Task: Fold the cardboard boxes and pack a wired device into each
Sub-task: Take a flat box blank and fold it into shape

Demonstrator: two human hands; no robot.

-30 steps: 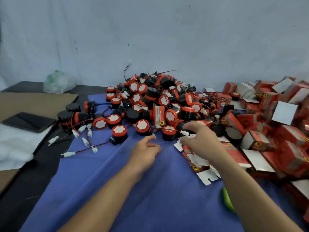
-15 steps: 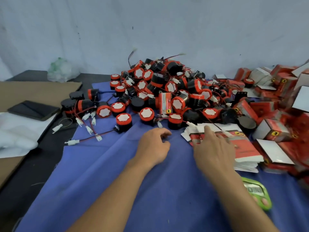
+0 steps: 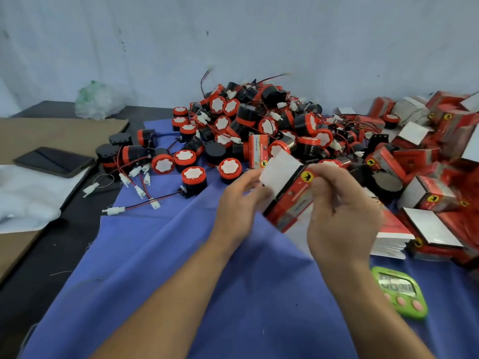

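Observation:
A red cardboard box (image 3: 289, 195) with a white flap and a yellow emblem hangs above the blue cloth (image 3: 181, 268), held between both hands. My left hand (image 3: 241, 203) grips its left side and my right hand (image 3: 342, 211) grips its right side. Behind it rises a pile of round red-and-black wired devices (image 3: 259, 130) with white connectors. A stack of flat box blanks (image 3: 391, 237) lies just right of my right hand. Folded red boxes (image 3: 435, 156) are heaped at the far right.
A green timer (image 3: 400, 294) lies on the cloth near my right forearm. A dark phone (image 3: 54, 161) rests on white foam (image 3: 23, 198) at the left, beside brown cardboard (image 3: 59, 130). A plastic bag (image 3: 94, 99) sits against the white wall.
My right hand took a flat box off the stack and lifted it. My left hand rose from the cloth and took hold of the box's other side.

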